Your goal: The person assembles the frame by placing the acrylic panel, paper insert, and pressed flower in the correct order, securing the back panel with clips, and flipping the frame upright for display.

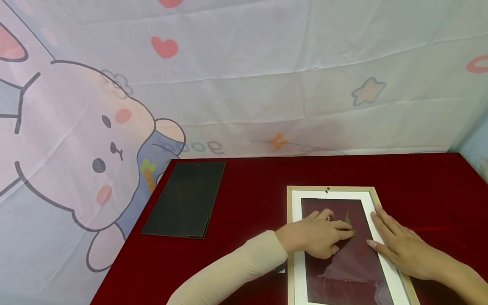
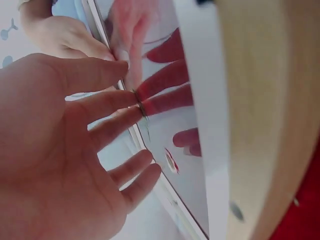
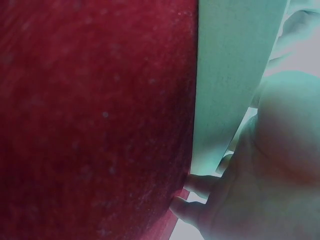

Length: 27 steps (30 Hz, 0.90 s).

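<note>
A light wooden picture frame [image 1: 289,207] with a white mat border [image 1: 299,271] lies on the red cloth. Inside the border, a clear glossy sheet [image 1: 354,264] shows dark red and mirrors the fingers in the left wrist view. My left hand [image 1: 320,235] reaches over the sheet, fingers extended. Its fingertips touch a small green fern-like leaf [image 1: 347,218], a thin sprig [image 2: 146,120] in the left wrist view. Along the frame's right side rests my right hand [image 1: 409,252], fingers straight over the border and thumb toward the sheet. The right wrist view shows fingers at the frame's outer side [image 3: 220,100].
A black backing board [image 1: 183,199] with a stand flap lies at the table's left. A small dark object [image 1: 281,268] sits against the frame's left side, partly behind the left sleeve. A printed cloth [image 1: 259,84] hangs behind the red table [image 1: 251,190].
</note>
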Available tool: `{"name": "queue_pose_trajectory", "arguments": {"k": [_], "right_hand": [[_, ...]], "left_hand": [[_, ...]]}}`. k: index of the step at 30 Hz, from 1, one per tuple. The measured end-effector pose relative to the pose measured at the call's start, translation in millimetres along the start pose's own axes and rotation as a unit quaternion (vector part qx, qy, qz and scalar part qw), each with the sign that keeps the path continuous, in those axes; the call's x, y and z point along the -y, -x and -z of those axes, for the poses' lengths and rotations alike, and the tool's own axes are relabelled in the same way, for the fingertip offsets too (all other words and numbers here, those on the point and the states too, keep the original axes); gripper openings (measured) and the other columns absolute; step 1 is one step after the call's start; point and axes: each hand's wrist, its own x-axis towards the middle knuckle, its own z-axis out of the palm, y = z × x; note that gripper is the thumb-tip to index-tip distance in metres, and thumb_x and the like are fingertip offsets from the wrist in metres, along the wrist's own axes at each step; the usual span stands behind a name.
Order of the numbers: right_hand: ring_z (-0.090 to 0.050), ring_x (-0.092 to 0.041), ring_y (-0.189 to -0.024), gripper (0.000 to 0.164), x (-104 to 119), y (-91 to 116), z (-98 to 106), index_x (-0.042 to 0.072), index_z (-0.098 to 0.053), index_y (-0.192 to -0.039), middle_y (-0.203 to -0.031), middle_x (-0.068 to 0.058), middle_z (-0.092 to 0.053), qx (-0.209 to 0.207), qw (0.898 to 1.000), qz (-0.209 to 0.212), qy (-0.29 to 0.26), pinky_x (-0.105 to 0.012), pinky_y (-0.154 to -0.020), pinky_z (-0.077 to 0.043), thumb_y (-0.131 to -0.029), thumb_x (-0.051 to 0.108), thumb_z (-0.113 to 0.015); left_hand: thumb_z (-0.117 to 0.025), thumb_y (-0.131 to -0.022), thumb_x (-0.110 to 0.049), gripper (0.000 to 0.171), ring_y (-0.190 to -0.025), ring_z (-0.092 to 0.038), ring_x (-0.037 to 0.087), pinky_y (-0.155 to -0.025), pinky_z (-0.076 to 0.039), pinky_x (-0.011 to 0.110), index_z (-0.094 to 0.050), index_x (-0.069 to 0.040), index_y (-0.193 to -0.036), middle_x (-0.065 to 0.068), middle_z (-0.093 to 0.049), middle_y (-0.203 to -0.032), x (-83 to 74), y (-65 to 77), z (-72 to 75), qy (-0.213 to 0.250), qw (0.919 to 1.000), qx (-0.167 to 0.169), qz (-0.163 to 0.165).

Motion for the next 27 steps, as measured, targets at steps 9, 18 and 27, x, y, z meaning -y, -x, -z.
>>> {"name": "queue_pose_trajectory", "arguments": {"k": [9, 18, 27], "right_hand": [[-0.026, -0.064, -0.15, 0.08, -0.4, 0.7, -0.9, -0.008, -0.016, -0.164, -0.173, -0.032, -0.004, 0.003, 1.0, 0.001, -0.002, -0.083, -0.106, -0.03, -0.109, 0.035, -0.055], [-0.028, -0.065, -0.148, 0.081, -0.2, 0.5, -0.9, -0.008, -0.016, -0.164, -0.174, -0.03, -0.002, 0.0, 1.0, 0.0, 0.0, -0.083, -0.105, -0.03, -0.109, 0.036, -0.056], [-0.033, -0.066, -0.145, 0.081, 0.8, 0.1, 0.5, -0.008, -0.017, -0.164, -0.174, -0.031, -0.002, -0.001, 1.0, 0.002, 0.011, -0.084, -0.103, -0.032, -0.109, 0.036, -0.056]], "left_hand": [[-0.041, -0.108, -0.059, 0.059, -0.152, -0.026, 0.008, -0.124, -0.032, 0.026, -0.026, -0.046, -0.164, -0.032, -0.02, -0.17, -11.5, -3.5, 0.9, 0.019, 0.9997, -0.002, 0.013], [-0.045, -0.109, -0.055, 0.057, -0.146, -0.029, 0.007, -0.124, -0.032, 0.024, -0.03, -0.045, -0.163, -0.032, -0.023, -0.169, -16.2, -6.8, 0.8, 0.01, 0.9999, -0.011, 0.005], [-0.048, -0.109, -0.052, 0.057, -0.142, -0.034, 0.007, -0.126, -0.032, 0.025, -0.034, -0.04, -0.163, -0.03, -0.025, -0.17, -14.4, -4.9, 0.7, 0.019, 0.9995, -0.024, -0.003]]}}
